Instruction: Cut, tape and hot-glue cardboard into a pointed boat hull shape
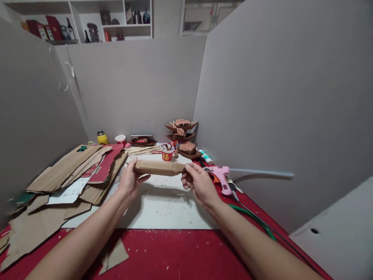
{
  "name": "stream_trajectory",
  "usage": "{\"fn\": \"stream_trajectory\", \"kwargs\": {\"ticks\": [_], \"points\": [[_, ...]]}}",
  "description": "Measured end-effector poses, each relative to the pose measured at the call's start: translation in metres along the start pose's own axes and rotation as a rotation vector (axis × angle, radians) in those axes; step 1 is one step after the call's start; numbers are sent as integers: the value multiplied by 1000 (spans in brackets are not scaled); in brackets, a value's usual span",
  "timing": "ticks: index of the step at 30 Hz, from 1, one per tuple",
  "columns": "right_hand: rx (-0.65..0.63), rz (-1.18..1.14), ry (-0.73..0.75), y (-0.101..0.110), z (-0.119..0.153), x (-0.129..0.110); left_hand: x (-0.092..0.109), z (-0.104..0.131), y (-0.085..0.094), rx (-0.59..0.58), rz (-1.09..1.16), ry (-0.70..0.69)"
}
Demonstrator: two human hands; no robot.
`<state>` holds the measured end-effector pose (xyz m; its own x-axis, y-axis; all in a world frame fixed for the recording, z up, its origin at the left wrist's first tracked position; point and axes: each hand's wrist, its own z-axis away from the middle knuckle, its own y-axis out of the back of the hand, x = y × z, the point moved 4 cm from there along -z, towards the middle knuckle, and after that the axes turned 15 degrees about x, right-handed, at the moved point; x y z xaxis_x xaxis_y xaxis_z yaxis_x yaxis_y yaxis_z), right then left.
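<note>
Between my hands, above a white board [166, 214], I hold up a long brown cardboard boat hull [159, 167] with a tapered right end. My left hand [129, 181] grips its left end, thumb on top and fingers along the near side and below. At the pointed right end, my right hand [199, 182] pinches the tip between thumb and fingers. A pink glue gun [222, 177] with a long clear glue stick [262, 173] lies just right of my right hand. Behind the hull stands a red paper cup [167, 153] with dark stains inside.
Cardboard sheets [67, 167] are heaped at the left, with a cardboard scrap [116, 256] in front. Thin wooden sticks [142, 151] and brown model boats [182, 136] sit at the back. A green cable [253, 217] runs along the right; grey partitions [131, 85] enclose the table.
</note>
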<state>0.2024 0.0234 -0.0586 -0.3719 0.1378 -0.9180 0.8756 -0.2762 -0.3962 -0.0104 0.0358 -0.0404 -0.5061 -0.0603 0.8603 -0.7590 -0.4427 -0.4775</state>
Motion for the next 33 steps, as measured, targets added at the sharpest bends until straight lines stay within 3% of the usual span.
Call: {"fn": "stream_trajectory", "kwargs": {"ticks": [6,10,12,14,16,18,22,28,33], "points": [[30,-71,-79,-1,2,-6,15,44,-6,-142,-10,-421],[20,-20,-111,0,1,1,5,72,-6,-321,-132,-556],[25,16,-96,2,-3,4,-1,82,0,-437,-229,-604],[14,57,-67,4,-6,4,-2,97,8,-670,-478,-820],[-29,101,-36,4,-6,3,2,105,19,-790,-631,-900],[-103,138,-13,1,-1,1,12,104,28,-743,-661,-822],[-303,191,-30,-10,20,5,24,84,26,-424,-729,-605],[-510,323,-6,-22,47,18,4,62,15,-423,-825,-444],[-492,413,10,-22,47,22,-5,59,19,-514,-834,-441]]}}
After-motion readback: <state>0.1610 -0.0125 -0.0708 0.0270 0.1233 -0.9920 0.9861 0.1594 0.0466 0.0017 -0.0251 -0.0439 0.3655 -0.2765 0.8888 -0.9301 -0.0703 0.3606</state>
